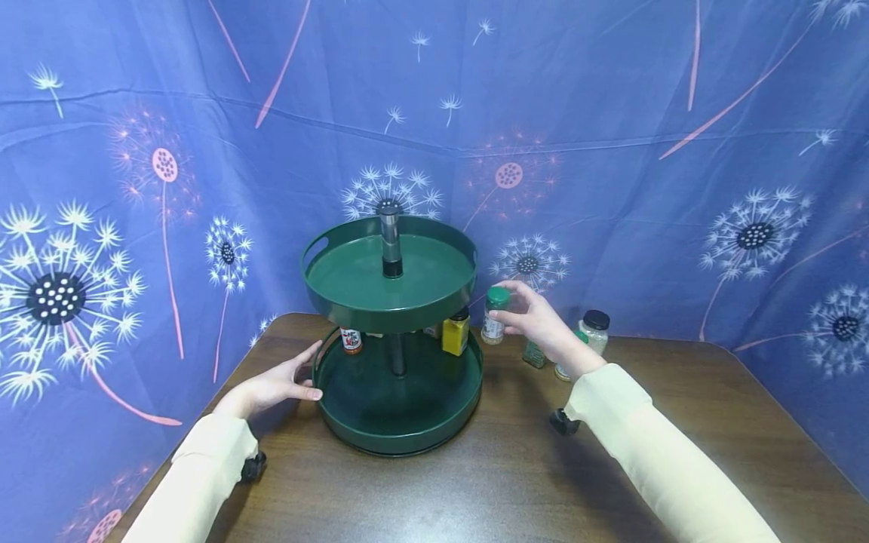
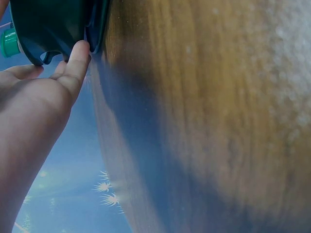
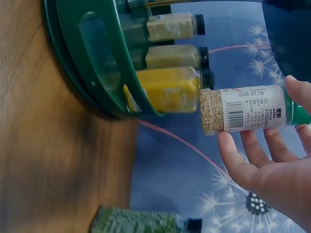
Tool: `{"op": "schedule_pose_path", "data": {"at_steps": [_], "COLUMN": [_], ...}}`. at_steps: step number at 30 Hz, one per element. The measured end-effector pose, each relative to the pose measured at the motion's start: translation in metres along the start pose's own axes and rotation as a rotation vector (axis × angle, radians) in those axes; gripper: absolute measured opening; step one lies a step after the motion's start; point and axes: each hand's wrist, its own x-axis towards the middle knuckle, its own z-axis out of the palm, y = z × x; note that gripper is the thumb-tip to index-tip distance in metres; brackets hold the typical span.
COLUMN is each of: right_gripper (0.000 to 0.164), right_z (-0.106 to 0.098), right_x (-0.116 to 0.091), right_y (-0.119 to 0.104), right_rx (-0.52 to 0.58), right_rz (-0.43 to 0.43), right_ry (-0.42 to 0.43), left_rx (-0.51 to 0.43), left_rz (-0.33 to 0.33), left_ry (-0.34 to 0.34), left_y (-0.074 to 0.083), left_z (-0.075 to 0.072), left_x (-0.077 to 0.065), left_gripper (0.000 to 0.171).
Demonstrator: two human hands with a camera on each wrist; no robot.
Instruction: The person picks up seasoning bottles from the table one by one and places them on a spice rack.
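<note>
My right hand (image 1: pixel 543 324) pinches a clear jar of sesame seeds (image 3: pixel 211 111) with a green cap, thumb by the cap and fingers along its side. In the head view the jar is upright, just off the right rim of a green two-tier turntable rack (image 1: pixel 400 437). My left hand (image 1: pixel 271 386) touches the left side of the lower tier, fingers extended and thumb at the outer wall. A yellow spice bottle (image 1: pixel 455 334) with a black cap stands on that tier near the right rim. A bottle with a red-and-white label (image 1: pixel 351 341) stands at its left.
The upper tier (image 1: pixel 366 260) has only the central post in it. Right of the rack, on the wooden table (image 1: pixel 475 490), stand a bottle of green flakes (image 3: pixel 136 222) and a black-capped jar (image 1: pixel 595 332). A blue dandelion-print cloth (image 1: pixel 577 113) hangs behind.
</note>
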Motion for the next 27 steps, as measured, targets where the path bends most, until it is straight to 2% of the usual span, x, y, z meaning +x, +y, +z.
{"op": "schedule_pose_path", "data": {"at_steps": [15,20,27], "right_gripper": [0.055,0.052,0.051], "right_z": [0.032,0.038,0.045], "right_x": [0.006,0.010,0.009], "right_y": [0.014,0.031,0.035], "right_rx": [0.073,0.073,0.087], "right_rz": [0.024,-0.003,0.011], "right_ry": [-0.006,0.020,0.022], "left_rx": [-0.003,-0.003,0.002], "left_rz": [-0.004,-0.007,0.003], "left_ry": [0.006,-0.001,-0.010], "left_y": [-0.002,-0.002,-0.002], "left_z": [-0.001,-0.001,-0.002], "left_x": [0.001,0.002,0.001], "left_gripper": [0.104,0.104,0.104]}}
